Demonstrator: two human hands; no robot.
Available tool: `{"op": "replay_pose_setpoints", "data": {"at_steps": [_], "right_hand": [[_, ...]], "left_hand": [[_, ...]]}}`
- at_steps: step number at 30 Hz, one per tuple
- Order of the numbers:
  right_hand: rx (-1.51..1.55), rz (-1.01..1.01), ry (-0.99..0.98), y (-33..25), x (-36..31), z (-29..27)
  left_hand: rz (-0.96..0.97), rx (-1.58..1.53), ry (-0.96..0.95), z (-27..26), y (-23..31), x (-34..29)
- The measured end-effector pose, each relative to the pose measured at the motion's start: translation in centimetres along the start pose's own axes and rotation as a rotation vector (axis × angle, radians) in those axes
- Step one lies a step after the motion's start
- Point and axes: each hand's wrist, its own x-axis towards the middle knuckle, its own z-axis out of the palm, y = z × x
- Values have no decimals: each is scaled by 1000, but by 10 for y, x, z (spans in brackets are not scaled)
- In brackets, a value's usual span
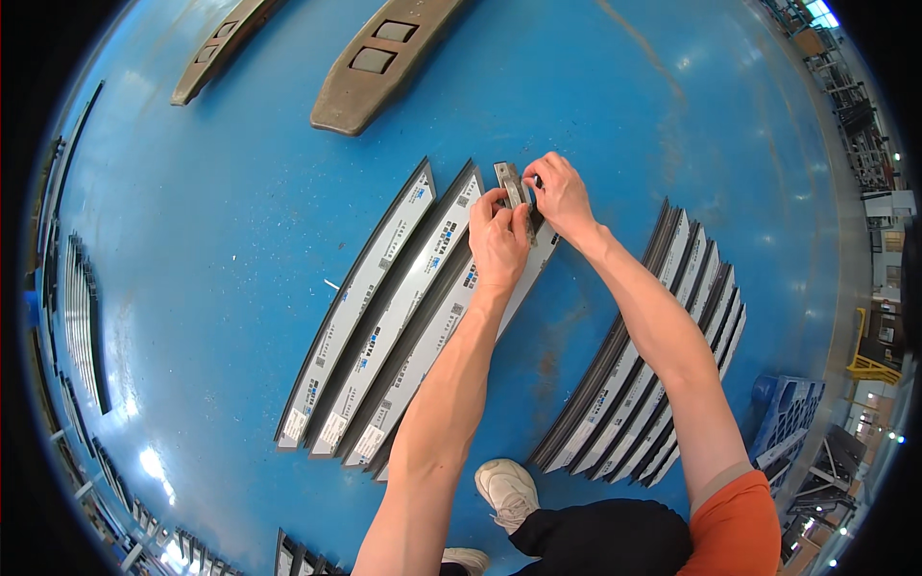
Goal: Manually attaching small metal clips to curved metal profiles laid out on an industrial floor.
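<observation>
Metal piece [516,187] at one o'clock, by the far ends of the bars [434,261] on the blue floor [595,125]! Our left grip [499,235] pinches it; our right grip [560,197] is at its three-o'clock side, and we can't tell what that one grasps. Danger: a slack left pinch could let it slip, perhaps scratching a bar.

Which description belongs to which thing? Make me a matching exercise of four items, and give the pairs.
1. Floor
2. Sleeve
3. Small metal piece
4. Larger tapered beam

A. Between the left hand and right hand
B. Brown, at the picture's top edge
C. Blue
D. Orange

Pairs: 1-C; 2-D; 3-A; 4-B
</observation>
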Motion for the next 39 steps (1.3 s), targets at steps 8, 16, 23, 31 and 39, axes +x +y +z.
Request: {"op": "replay_pose_setpoints", "data": {"at_steps": [8, 16, 23, 31, 39], "right_hand": [[-10, -6, -32, -1, -9, -5], [81, 21, -30, -3, -5, -3], [136, -48, -53, -14, -25, -20], [391, 519, -62, -33, -81, -82], [367, 571, 114, -2, -74, -60]], "left_hand": [[0, -8, 15, 0, -1, 1], [4, -14, 15, 0, -1, -2], [23, 7, 38, -6, 2, 3], [26, 29, 12, -2, -3, -1], [-145, -162, -112, 5, 26, -20]]}}
